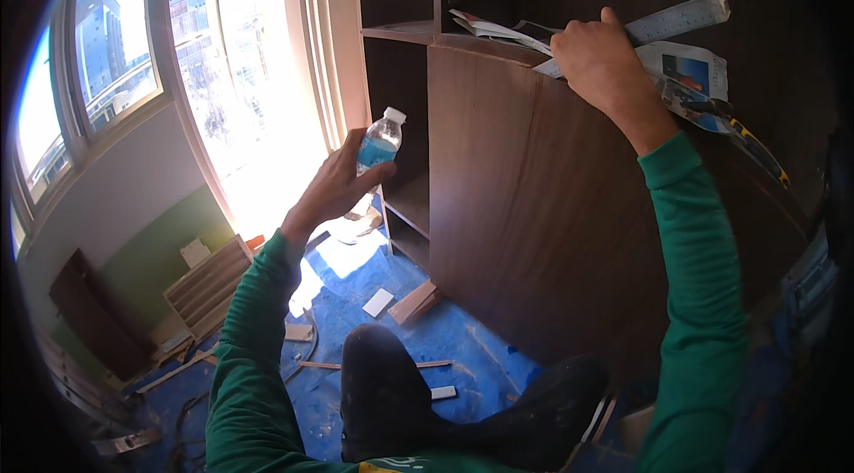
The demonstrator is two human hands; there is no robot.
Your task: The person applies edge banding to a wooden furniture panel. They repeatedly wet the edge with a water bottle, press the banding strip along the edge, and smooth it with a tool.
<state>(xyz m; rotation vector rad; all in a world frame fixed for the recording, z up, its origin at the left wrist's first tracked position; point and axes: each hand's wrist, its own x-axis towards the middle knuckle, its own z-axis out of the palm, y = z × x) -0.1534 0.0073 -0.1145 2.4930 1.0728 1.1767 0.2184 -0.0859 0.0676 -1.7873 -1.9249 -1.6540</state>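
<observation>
The left hand grips a water bottle, fingers wrapped round it, raised beside the cabinet's open shelves. The right hand is closed on a steel ruler at the cabinet's top edge, among papers.

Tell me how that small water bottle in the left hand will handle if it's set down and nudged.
The water bottle is small, clear plastic, gripped by the left hand, so probably light. Being tall and narrow, it likely tips easily. On its side, its round body would probably roll. How full it is cannot be told.
</observation>
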